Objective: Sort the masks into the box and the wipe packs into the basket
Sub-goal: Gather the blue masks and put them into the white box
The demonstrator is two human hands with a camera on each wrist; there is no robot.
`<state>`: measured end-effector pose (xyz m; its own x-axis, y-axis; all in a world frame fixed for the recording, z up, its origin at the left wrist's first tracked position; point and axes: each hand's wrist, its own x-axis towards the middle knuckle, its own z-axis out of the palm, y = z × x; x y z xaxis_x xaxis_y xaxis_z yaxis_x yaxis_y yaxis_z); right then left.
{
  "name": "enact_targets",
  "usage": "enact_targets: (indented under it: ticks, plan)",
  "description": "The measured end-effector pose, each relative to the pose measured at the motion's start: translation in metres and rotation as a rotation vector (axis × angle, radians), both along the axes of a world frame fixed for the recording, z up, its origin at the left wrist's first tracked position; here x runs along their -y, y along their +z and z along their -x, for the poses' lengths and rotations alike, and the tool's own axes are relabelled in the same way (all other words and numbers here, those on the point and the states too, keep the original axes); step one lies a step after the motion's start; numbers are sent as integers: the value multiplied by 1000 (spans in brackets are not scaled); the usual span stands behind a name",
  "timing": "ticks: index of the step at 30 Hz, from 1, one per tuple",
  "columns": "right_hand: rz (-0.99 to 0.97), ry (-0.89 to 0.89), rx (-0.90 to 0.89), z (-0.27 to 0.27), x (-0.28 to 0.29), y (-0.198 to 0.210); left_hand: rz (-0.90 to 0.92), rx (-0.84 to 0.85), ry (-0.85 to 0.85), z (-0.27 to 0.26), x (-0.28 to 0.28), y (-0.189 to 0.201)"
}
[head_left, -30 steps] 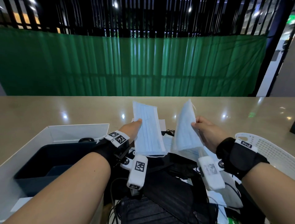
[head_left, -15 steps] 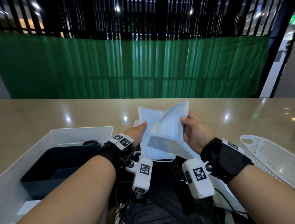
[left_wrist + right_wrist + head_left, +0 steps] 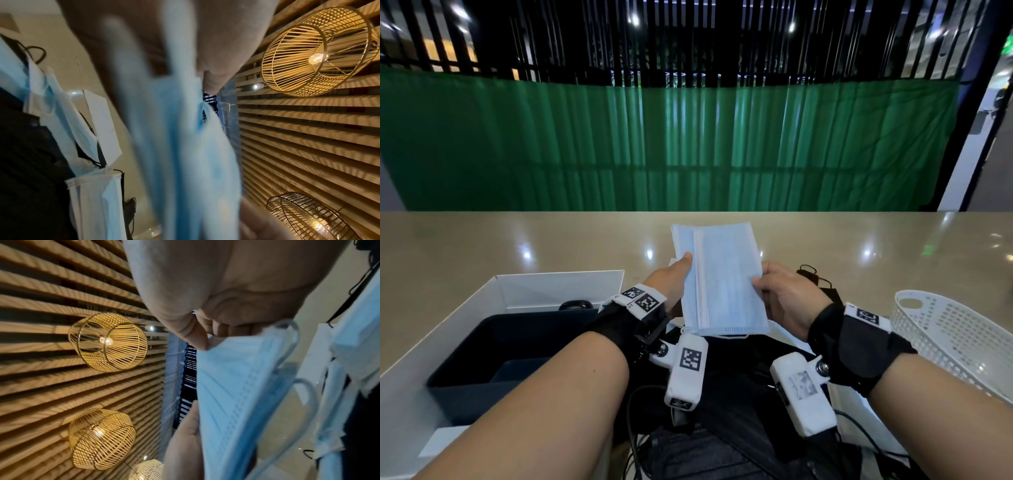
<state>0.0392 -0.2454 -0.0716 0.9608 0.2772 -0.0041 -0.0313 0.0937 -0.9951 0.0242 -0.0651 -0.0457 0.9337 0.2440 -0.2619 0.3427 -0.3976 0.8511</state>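
Observation:
A stack of light blue masks [image 3: 722, 281] is held up above the table between both hands. My left hand [image 3: 674, 284] grips its left edge, thumb on the front. My right hand [image 3: 780, 294] pinches the right edge. In the right wrist view the thumb and fingers pinch the blue masks [image 3: 232, 386]; the left wrist view shows the blue masks [image 3: 185, 146] blurred against my fingers. The white box [image 3: 544, 291] with a dark inner tray stands at the left. The white perforated basket [image 3: 955, 335] stands at the right. More blue and black masks [image 3: 86, 162] lie on the table below.
A black mask [image 3: 815, 277] lies on the beige table [image 3: 517, 246] behind my right hand. Dark fabric and cables [image 3: 722, 428] fill the space near my body. A green curtain [image 3: 688, 147] hangs beyond the table's far edge.
The two separate bunches of blue masks, one in each hand, have been brought together into one stack held by both hands. My right hand moved left toward the left hand.

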Motion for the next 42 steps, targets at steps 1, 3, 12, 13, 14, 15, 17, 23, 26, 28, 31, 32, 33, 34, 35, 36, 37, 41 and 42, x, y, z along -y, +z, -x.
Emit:
enact_targets:
  ticks: [1, 3, 12, 13, 14, 15, 17, 23, 26, 28, 31, 32, 33, 34, 35, 36, 37, 41, 42]
  plan:
    - [17, -9, -21, 0, -1, -2, 33, 15, -1, 0, 0, -1]
    - [14, -2, -50, -2, -1, -5, 14, 3, -39, -1, 0, -2]
    - [122, -29, 48, -3, -14, -6, 75, 28, -24, -6, 0, -11]
    - [131, -32, 55, -3, -16, -6, 86, 37, -42, -6, -1, -12]
    - [127, -36, 59, -3, -17, -7, 98, 51, -78, -5, -1, -12]
    - [114, -37, 59, -3, -19, -7, 105, 58, -134, -5, -1, -13]
    - [102, -29, 58, -2, -20, -7, 111, 54, -246, -3, 0, -15]
    - [204, -68, 100, -9, 2, -4, 103, 104, -166, -6, -1, -14]
    - [280, -131, 54, -19, 31, -11, 199, 170, -104, -10, -3, -15]
    - [418, -139, -4, -26, 52, -18, 217, 204, -87, -14, -4, -17]
    - [694, -132, -37, -34, 76, -29, 192, 215, -69, -19, -6, -20]
    - [802, -131, -8, -36, 80, -30, 191, 225, -60, -20, -6, -21]
    - [892, -128, 29, -36, 82, -30, 194, 227, -50, -21, -7, -21]
    - [953, -127, 57, -36, 82, -30, 191, 233, -41, -22, -7, -22]
    - [994, -121, 72, -36, 81, -29, 182, 232, -37, -22, -7, -22]
    - [1026, -110, 78, -36, 79, -29, 174, 232, -38, -23, -7, -23]
    - [1054, -95, 75, -37, 77, -29, 172, 232, -36, -23, -7, -24]
    - [1198, -75, 36, -44, 72, -34, 177, 244, -8, -25, -8, -26]
    - [1231, -86, 16, -46, 72, -36, 166, 249, -2, -26, -9, -26]
